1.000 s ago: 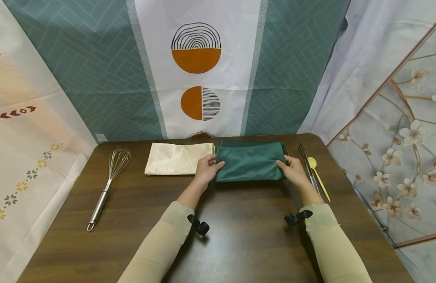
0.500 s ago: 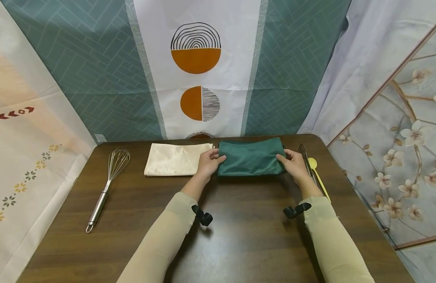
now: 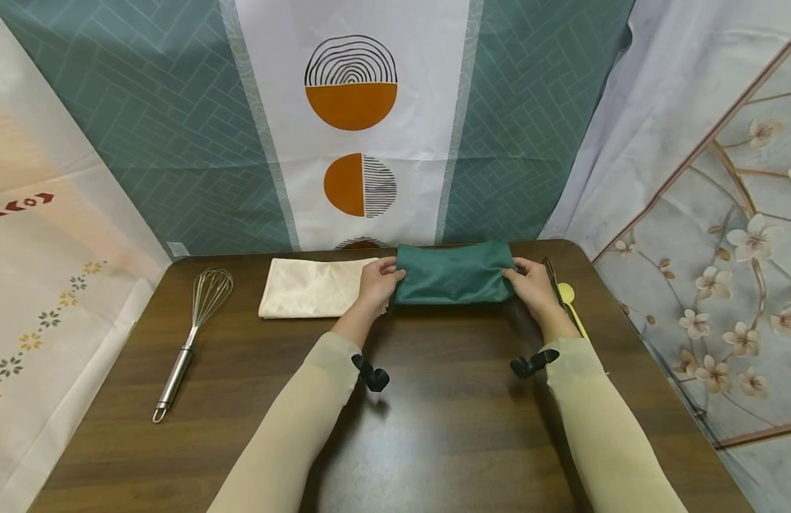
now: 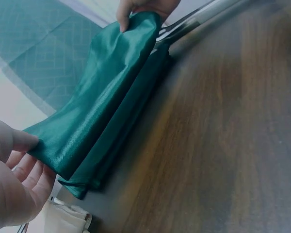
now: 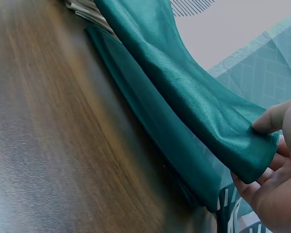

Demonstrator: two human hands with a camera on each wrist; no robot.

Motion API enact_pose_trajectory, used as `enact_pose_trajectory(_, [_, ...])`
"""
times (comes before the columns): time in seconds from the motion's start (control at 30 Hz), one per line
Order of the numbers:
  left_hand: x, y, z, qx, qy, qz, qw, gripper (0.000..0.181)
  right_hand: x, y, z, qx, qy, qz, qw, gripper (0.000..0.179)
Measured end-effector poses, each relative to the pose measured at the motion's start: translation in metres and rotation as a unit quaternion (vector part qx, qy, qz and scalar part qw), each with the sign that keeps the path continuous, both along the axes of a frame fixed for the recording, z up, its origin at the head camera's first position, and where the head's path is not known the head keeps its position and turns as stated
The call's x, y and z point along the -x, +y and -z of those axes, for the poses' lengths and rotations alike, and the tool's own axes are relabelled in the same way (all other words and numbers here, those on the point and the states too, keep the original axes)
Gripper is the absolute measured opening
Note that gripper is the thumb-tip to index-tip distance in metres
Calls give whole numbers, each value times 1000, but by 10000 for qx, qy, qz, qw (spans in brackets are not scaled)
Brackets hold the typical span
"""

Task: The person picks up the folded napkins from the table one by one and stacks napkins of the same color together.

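Observation:
A folded green cloth (image 3: 453,274) spans the gap between both hands near the table's back edge. My left hand (image 3: 375,286) pinches its left end, thumb on top and fingers underneath. At the other end, my right hand (image 3: 533,288) holds the cloth in the same way. In the right wrist view the gripped upper layer (image 5: 194,102) is raised over a lower green layer (image 5: 150,107) close to the wood. Just left of the green cloth lies a folded cream cloth (image 3: 312,288), partly covered by my left hand.
On the left of the brown table (image 3: 434,427) lies a metal whisk (image 3: 190,345). A yellow spoon (image 3: 566,293) rests on the right beside a dark-headed utensil (image 3: 550,271). A slotted black utensil head (image 5: 226,206) shows below my right hand. Hanging fabric (image 3: 530,142) borders the table.
Both hands have moved away from the body toward the back edge, carrying the upper layer of the green cloth with them. The cream cloth, whisk and spoon stay in place.

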State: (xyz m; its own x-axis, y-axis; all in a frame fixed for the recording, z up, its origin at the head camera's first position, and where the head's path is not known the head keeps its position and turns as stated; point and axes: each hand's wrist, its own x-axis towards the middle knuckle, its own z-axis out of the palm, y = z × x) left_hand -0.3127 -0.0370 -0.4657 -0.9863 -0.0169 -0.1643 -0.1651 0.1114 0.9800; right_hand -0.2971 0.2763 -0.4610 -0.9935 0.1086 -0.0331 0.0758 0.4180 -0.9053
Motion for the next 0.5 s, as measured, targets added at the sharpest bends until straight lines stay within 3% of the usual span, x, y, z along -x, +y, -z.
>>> enact_pose_trajectory(0.5, [22, 10, 1, 220, 69, -111, 9997, 38, 22, 2, -1, -366, -96, 28, 9993, 45])
